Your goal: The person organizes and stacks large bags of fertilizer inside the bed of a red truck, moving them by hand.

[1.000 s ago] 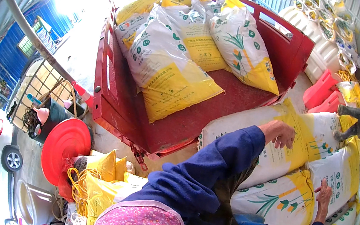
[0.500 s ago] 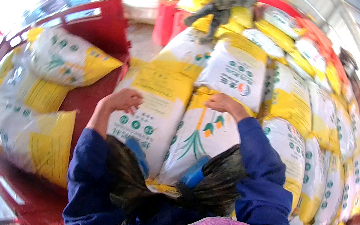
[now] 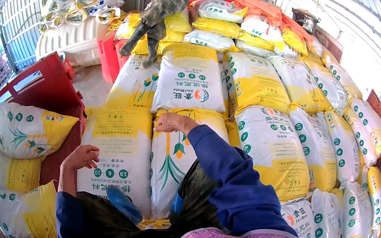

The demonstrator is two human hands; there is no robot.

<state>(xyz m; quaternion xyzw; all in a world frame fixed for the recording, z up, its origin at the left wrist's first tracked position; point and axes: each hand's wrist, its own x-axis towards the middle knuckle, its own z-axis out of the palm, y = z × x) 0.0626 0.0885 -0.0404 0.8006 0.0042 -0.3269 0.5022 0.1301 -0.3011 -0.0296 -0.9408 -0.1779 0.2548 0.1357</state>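
Note:
My right hand [image 3: 170,122] is closed, over the far end of a white and yellow fertilizer sack [image 3: 172,158] printed with a green plant. Whether its fingers grip the sack's edge or something small, I cannot make out. Over the left side of the neighbouring fertilizer sack [image 3: 118,157], my left hand [image 3: 82,157] hangs with loosely bent, parted fingers and nothing in it. Both sacks lie flat, side by side, in front of my legs. A blue shoe [image 3: 124,204] of mine rests on the left one.
More full sacks [image 3: 269,150] are packed in rows to the right. Several sacks [image 3: 28,132] are piled at the left against a red metal panel [image 3: 33,81]. A seated person [image 3: 160,11] is on the sacks at the back. Beyond the panel stands a white tank [image 3: 72,39].
My view has swung right and lifted, bringing the seated person and back wall further in. My left hand has shifted outward to the left; the right stays near its sack's far end.

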